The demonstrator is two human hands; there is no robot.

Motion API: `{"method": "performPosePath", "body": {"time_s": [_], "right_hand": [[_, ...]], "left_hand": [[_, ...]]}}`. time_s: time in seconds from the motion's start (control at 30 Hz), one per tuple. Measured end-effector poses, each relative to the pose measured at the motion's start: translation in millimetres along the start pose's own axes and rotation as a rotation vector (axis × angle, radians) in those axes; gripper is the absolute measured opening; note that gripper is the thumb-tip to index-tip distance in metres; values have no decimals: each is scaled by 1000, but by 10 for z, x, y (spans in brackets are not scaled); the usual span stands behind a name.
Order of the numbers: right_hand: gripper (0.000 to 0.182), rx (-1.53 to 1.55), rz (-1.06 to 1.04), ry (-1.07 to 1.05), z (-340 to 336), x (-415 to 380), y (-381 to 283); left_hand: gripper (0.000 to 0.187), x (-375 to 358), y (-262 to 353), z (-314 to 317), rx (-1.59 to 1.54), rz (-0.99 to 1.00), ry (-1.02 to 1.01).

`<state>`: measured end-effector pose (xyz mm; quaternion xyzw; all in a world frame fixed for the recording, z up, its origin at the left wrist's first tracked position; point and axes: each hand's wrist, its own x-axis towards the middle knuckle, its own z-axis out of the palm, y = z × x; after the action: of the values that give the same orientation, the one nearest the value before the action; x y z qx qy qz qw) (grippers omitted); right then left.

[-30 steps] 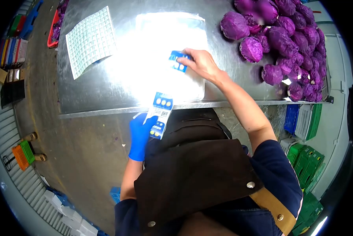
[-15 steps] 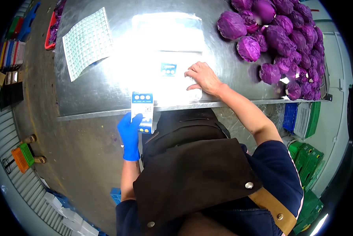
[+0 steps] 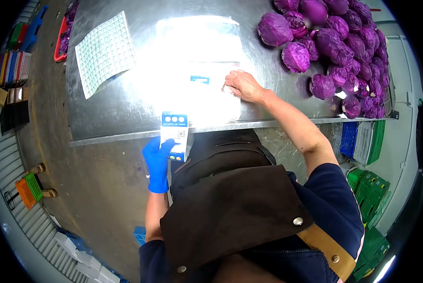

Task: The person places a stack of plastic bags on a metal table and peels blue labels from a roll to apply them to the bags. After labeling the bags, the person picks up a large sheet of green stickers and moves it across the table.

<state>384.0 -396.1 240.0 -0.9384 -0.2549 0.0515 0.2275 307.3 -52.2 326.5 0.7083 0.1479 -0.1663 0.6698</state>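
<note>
One label strip [image 3: 175, 131] points lengthwise forward, left hand [image 3: 156, 156] pinching it — what the right hand [image 3: 244, 87] holds is unclear.

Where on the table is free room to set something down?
Free: between the sheet and near table edge; a narrower strip between plastic and cabbages. Crowded: the right, under cabbages; the middle, with plastic and the right hand.

A blue-and-white paper strip [image 3: 174, 130] is bearing a square code [image 3: 181, 134]; its lettering and a rectangular blue label [image 3: 199, 79] are proving unreadable.
</note>
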Motion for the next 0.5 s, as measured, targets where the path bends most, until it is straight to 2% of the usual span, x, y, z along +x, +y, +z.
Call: {"method": "performPosePath", "body": {"time_s": [0.23, 0.33, 0.43, 0.5], "right_hand": [[10, -33, -82, 67, -269, -2, -146], [13, -102, -212, -153, -293, 24, -99], [17, 59, -72, 11, -463, 88, -202], [19, 92, 3, -34, -389, 104, -212]], "left_hand": [[19, -64, -2, -108, 40, -14, -77], [19, -62, -31, -112, 25, 12, -106], [19, -42, -45, -111, 62, 22, -122], [20, -24, -18, -122, 85, 20, -140]]}}
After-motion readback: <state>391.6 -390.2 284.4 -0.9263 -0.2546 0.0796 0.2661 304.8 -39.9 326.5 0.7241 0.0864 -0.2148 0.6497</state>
